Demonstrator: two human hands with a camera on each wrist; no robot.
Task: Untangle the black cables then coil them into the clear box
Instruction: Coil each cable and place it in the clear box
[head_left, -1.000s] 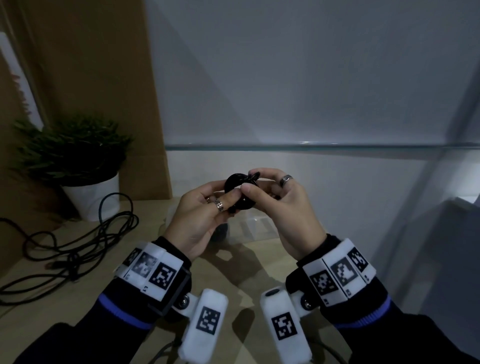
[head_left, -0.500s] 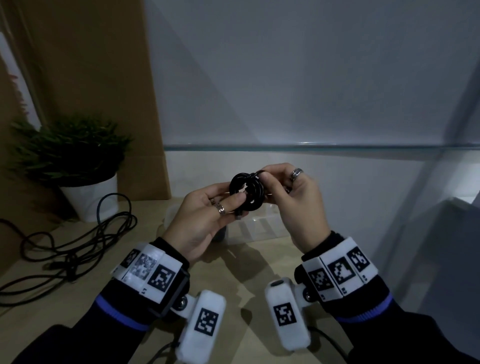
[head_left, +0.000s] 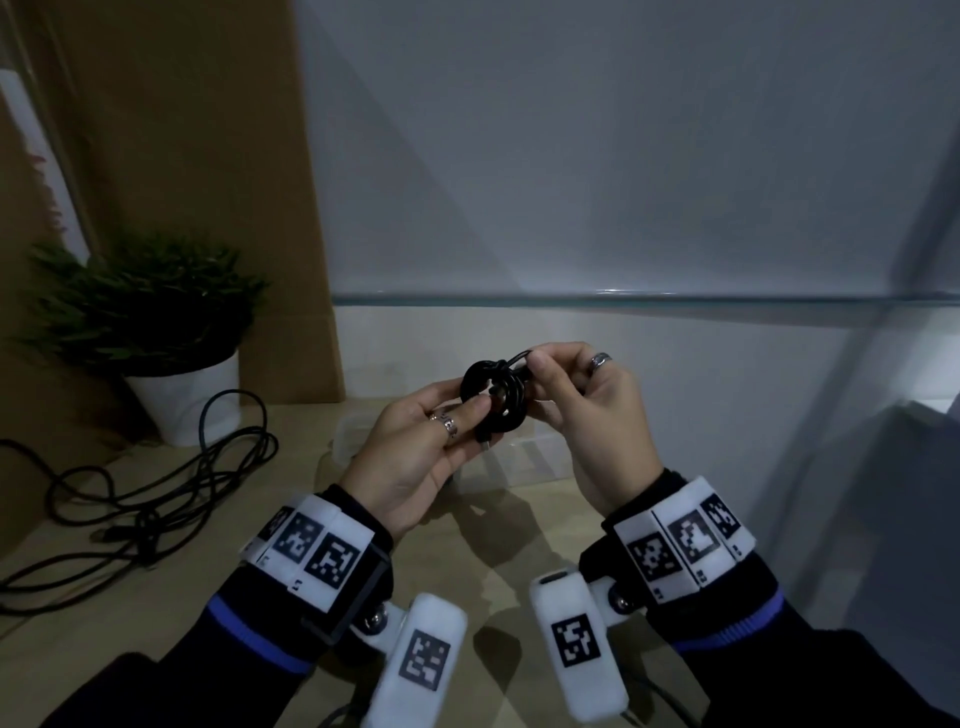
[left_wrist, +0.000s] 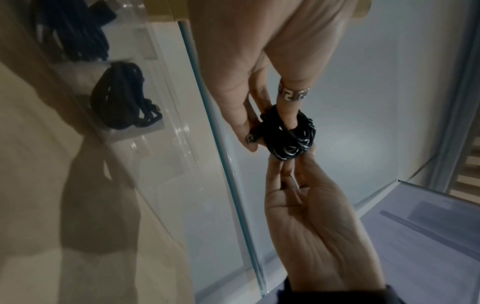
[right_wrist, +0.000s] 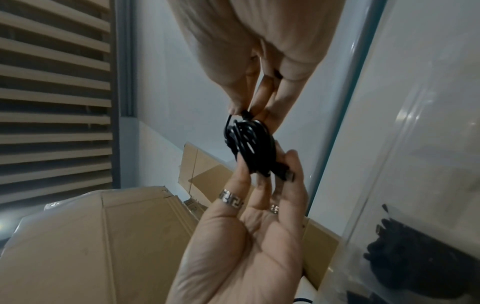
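Both hands are holding a small coiled black cable (head_left: 493, 395) above the clear box (head_left: 524, 457): left hand (head_left: 421, 457) fingers gripping the coil, right hand (head_left: 587, 415) fingers pinching its loose end.

Pale beige counter (head_left: 130, 613) carrying a box, a plant and loose cables.
A clear plastic box (head_left: 524, 462) sits just beyond and below the hands; left of the left hand (head_left: 415, 457) lie tangled black cables (head_left: 156, 499), and farther back a green plant in a white pot (head_left: 182, 400).
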